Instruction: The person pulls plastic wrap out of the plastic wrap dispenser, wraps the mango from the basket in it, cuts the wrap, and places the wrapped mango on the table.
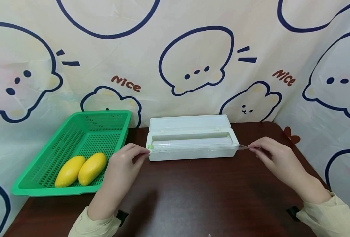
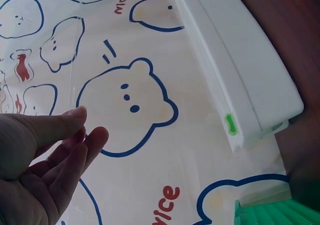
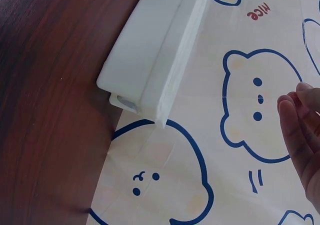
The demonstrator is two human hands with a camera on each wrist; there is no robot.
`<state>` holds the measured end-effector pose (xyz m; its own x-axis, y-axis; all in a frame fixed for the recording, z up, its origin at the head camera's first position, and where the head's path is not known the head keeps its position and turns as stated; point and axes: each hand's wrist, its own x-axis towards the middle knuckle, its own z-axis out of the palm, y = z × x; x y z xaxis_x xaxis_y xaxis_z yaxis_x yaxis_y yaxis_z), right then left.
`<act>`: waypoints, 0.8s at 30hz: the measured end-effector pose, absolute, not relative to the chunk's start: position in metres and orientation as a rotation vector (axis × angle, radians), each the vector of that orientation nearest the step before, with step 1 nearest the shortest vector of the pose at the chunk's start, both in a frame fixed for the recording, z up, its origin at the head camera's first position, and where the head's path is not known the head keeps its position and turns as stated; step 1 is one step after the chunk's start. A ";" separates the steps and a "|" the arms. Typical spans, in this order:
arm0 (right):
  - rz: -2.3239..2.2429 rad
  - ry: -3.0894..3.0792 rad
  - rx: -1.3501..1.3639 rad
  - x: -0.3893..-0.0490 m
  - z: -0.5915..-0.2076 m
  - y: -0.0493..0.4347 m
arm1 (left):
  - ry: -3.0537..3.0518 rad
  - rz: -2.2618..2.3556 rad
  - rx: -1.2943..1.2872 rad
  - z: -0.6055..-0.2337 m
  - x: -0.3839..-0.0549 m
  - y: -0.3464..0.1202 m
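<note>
A white cling film dispenser (image 1: pixel 192 154) lies on the table, its lid (image 1: pixel 189 123) raised. Inside it is a roll of clear film (image 1: pixel 192 142), with film drawn down over the front edge. At the dispenser's left front corner, my left hand (image 1: pixel 121 168) pinches the film's edge between thumb and fingers; a thin see-through line runs up from those fingertips in the left wrist view. Off the right end, my right hand (image 1: pixel 277 161) pinches a gathered strand of cling film (image 1: pixel 242 147) that stretches back to the dispenser. A green slider (image 2: pixel 230 124) marks the left end.
Left of the dispenser stands a green slotted basket (image 1: pixel 53 191) with two yellow mangoes (image 1: pixel 70 171) in its near end. The dark brown table (image 1: pixel 198 194) ends at a patterned cloth backdrop (image 1: pixel 192 102) behind and to the right.
</note>
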<state>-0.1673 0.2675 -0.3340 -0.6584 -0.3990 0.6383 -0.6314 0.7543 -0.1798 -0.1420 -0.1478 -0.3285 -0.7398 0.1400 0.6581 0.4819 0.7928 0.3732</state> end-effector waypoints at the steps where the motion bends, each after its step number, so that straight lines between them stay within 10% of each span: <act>1: 0.522 -2.362 0.774 -0.167 -0.333 0.268 | -2.345 -0.710 -0.459 -0.328 -0.141 -0.148; 24: 0.553 -2.450 1.262 -0.162 -0.368 0.285 | -2.691 -0.591 -0.612 -0.383 -0.114 -0.158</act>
